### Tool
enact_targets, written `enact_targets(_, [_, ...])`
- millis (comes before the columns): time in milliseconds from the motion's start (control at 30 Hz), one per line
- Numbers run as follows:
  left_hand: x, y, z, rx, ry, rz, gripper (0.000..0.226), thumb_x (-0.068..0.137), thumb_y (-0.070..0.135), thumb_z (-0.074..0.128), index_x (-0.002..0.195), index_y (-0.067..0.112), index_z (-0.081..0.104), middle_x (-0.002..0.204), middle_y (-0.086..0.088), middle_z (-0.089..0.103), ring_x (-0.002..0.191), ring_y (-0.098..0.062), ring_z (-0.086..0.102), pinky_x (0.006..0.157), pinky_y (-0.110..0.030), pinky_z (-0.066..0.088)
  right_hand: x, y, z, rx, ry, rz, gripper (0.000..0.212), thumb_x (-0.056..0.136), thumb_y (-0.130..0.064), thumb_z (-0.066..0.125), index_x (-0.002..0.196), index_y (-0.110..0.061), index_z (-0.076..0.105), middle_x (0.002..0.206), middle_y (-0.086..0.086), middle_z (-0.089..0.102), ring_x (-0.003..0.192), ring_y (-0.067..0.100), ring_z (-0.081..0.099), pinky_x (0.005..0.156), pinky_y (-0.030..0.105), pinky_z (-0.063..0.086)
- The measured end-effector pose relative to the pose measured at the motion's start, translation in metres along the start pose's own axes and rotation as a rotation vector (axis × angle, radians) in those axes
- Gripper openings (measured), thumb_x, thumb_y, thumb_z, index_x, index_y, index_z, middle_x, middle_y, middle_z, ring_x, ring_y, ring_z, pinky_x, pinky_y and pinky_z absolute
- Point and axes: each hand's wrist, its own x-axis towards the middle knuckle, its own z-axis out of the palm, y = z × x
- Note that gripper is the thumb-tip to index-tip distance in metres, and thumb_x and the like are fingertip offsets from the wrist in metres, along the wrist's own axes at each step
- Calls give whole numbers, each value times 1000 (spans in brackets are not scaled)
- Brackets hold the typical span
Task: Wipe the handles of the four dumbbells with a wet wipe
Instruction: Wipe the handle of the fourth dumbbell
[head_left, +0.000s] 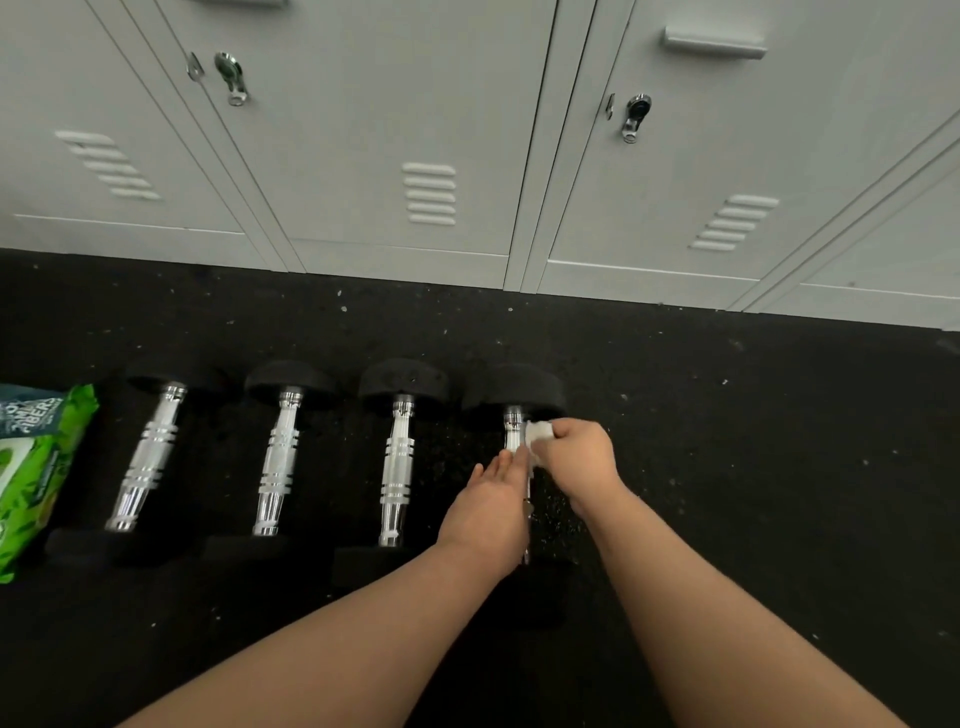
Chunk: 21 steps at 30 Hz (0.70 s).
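My right fingers (563, 436) are curled round a bunched white wipe (537, 435), pressing it against the far end of the handle (513, 434) on dumbbell 4 (524, 397), the rightmost of the row. My left fingers (511, 462) lie straight and relaxed, holding nothing; the left hand (491, 501) rests along the near part of that same handle, steadying it, I think, though most of the bar is hidden under it.

Behind everything stand the grey lockers (441, 130), with the black rubber floor (727, 415) running out from their base. On the floor the 4 dumbbells lie side by side, heads pointing away from me and toward me: dumbbell 1 (148, 457), dumbbell 2 (278, 457) and dumbbell 3 (397, 467) sit bare to the left, apart from each other. At the far left edge, just beside dumbbell 1, is the green pack (36, 467) of wipes.

The step in hand looks like the wiping of handle 4. Whether the other 3 are already done I cannot tell. The next move calls for drawing the wipe down the chrome toward me, which means lifting my left hand clear, and keeping the dumbbell from rolling.
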Motion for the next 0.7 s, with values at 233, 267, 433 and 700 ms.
enact_targets(233, [5,-6,7,-148,-28,-66,69,96,22,49,151,29,9,160,1,12,147,-28,13,116,-37,24,-45,32,-9,-250,-237,-187,26,85,-1,58,94,-18,75,92,-2,67,84,10,61,71,15,48])
enact_targets(267, [4,-6,8,-175,-17,-55,65,95,24,51,150,29,16,159,1,13,146,-28,14,116,-36,23,-41,31,-14,-212,-255,-159,26,84,0,58,92,-18,75,92,0,68,83,12,63,69,16,49])
enact_targets(433, [-1,-1,0,-443,211,-23,38,84,33,67,120,28,59,116,8,63,105,-9,58,85,-14,44,-27,19,-17,334,-280,-92,30,79,13,51,79,-9,71,76,8,68,71,17,60,62,27,48])
enact_targets(700, [17,-30,-18,-601,505,-355,14,85,20,65,79,9,58,64,3,55,54,-8,48,45,-19,33,-12,36,-6,-147,-155,-332,42,84,-8,67,125,-15,61,120,-5,55,108,9,56,98,20,47])
